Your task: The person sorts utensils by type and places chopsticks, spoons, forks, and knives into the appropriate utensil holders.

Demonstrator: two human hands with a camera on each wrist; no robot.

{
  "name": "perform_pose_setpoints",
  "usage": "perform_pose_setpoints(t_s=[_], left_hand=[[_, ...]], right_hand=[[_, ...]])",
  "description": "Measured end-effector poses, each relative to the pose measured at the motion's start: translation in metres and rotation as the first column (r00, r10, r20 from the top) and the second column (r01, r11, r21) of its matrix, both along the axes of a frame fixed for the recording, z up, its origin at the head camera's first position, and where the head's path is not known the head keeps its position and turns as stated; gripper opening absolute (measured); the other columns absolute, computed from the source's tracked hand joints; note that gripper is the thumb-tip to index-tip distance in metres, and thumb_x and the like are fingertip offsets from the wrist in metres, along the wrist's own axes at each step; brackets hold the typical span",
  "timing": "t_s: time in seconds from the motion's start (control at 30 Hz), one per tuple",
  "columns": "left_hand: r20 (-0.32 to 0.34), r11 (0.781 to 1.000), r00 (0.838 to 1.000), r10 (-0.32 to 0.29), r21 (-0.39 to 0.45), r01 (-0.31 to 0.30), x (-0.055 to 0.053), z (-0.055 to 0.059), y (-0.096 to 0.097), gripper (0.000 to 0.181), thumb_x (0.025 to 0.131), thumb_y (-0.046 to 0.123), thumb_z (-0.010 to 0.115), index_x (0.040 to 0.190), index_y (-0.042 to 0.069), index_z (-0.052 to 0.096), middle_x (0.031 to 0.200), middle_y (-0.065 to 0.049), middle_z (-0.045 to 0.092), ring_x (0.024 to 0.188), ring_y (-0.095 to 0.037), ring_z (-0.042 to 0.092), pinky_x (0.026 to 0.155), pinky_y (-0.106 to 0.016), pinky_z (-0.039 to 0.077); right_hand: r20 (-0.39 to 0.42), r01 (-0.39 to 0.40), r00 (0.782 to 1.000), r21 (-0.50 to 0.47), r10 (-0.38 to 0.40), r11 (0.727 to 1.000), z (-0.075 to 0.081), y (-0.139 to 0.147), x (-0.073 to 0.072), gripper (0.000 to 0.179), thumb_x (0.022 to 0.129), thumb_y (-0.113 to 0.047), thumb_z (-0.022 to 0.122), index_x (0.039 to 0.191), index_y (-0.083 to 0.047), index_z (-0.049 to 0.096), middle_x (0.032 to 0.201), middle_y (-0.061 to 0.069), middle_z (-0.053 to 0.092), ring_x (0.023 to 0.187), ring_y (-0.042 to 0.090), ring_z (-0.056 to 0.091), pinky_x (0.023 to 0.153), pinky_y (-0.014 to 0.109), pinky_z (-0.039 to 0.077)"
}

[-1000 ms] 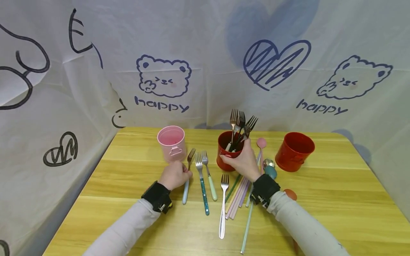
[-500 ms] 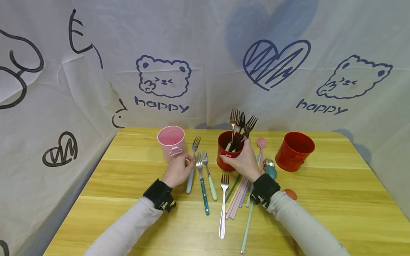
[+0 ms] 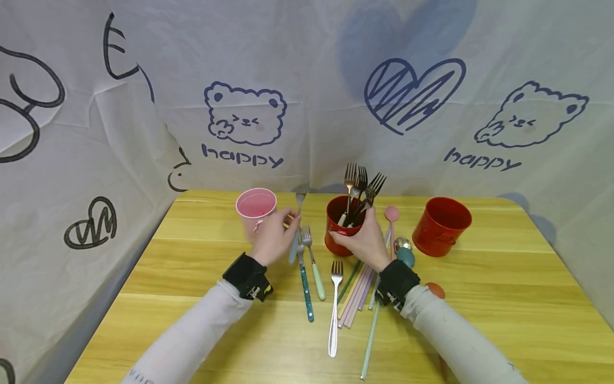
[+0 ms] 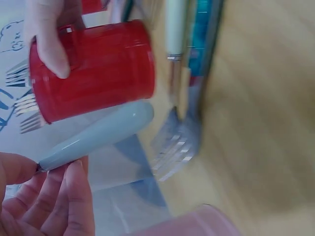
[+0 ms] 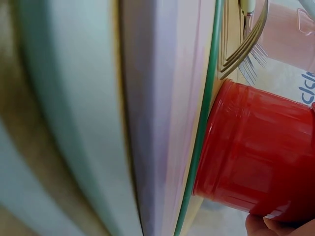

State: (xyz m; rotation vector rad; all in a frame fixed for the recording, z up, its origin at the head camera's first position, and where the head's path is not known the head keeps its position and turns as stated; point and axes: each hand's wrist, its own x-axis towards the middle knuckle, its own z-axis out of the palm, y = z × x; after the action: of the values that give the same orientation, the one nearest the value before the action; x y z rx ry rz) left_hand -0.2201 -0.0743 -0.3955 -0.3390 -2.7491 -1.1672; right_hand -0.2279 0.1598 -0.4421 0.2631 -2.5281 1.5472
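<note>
My left hand (image 3: 274, 237) pinches a fork (image 4: 98, 135) by the neck, thumb against fingers. The fork's pale blue handle hangs down, tines up, above the table between the pink bucket (image 3: 247, 226) and the middle red bucket (image 3: 334, 226). That red bucket holds several forks (image 3: 351, 173) with tines upward. My right hand (image 3: 365, 241) grips its right side, the thumb across the front by the small handle. On the table lie a teal-handled fork (image 3: 307, 298), a mint-handled fork (image 3: 317, 280) and an all-silver fork (image 3: 333, 320).
Another red bucket (image 3: 434, 237) stands at the right. Several pastel sticks (image 3: 357, 298) lie below my right hand, near a pink spoon (image 3: 392, 214) and a silver spoon bowl (image 3: 403, 244). A white cloth (image 3: 316, 122) with drawings hangs behind the table.
My left hand has moved up and right, lifting the blue-handled fork off the table toward the middle red bucket. My right hand stays on that bucket.
</note>
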Motion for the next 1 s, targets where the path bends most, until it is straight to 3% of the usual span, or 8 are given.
perform_pose_setpoints(t_s=[0.27, 0.53, 0.8, 1.0], left_hand=[[-0.08, 0.994, 0.996, -0.04, 0.101, 0.048, -0.01, 0.028, 0.02, 0.021, 0.104, 0.021, 0.056, 0.111, 0.005, 0.067, 0.102, -0.011, 0.074, 0.084, -0.024, 0.069, 0.076, -0.035, 0.059], [-0.214, 0.983, 0.974, -0.072, 0.149, 0.105, -0.018, 0.05, 0.043, 0.02, 0.103, 0.018, 0.056, 0.112, 0.003, 0.067, 0.105, -0.014, 0.074, 0.091, -0.026, 0.072, 0.083, -0.036, 0.06], [-0.273, 0.97, 0.958, -0.091, 0.195, 0.148, -0.024, 0.059, 0.064, 0.021, 0.103, 0.016, 0.056, 0.113, 0.001, 0.066, 0.108, -0.015, 0.074, 0.093, -0.027, 0.073, 0.082, -0.036, 0.061], [-0.272, 0.964, 0.957, -0.105, 0.207, 0.164, -0.029, 0.054, 0.076, 0.02, 0.104, 0.016, 0.056, 0.113, 0.002, 0.066, 0.109, -0.015, 0.073, 0.094, -0.028, 0.073, 0.083, -0.037, 0.061]], right_hand=[[-0.013, -0.009, 1.0, -0.015, 0.009, 1.0, 0.001, 0.0, 0.0, 0.091, 0.077, -0.019, 0.086, 0.146, -0.004, 0.029, 0.141, 0.019, 0.053, 0.125, 0.037, 0.057, 0.106, 0.053, 0.05], [-0.007, -0.013, 1.0, -0.029, 0.013, 0.999, 0.002, -0.001, 0.0, 0.091, 0.077, -0.019, 0.086, 0.146, -0.004, 0.028, 0.14, 0.02, 0.052, 0.126, 0.038, 0.057, 0.107, 0.053, 0.05], [-0.004, -0.02, 1.0, -0.033, 0.02, 0.999, 0.003, -0.001, 0.0, 0.09, 0.078, -0.018, 0.085, 0.146, -0.005, 0.028, 0.139, 0.02, 0.053, 0.125, 0.038, 0.058, 0.107, 0.053, 0.049], [-0.003, -0.017, 1.0, -0.024, 0.017, 1.0, 0.003, -0.001, 0.001, 0.092, 0.077, -0.019, 0.085, 0.147, -0.006, 0.026, 0.141, 0.021, 0.053, 0.126, 0.038, 0.057, 0.108, 0.054, 0.048]])
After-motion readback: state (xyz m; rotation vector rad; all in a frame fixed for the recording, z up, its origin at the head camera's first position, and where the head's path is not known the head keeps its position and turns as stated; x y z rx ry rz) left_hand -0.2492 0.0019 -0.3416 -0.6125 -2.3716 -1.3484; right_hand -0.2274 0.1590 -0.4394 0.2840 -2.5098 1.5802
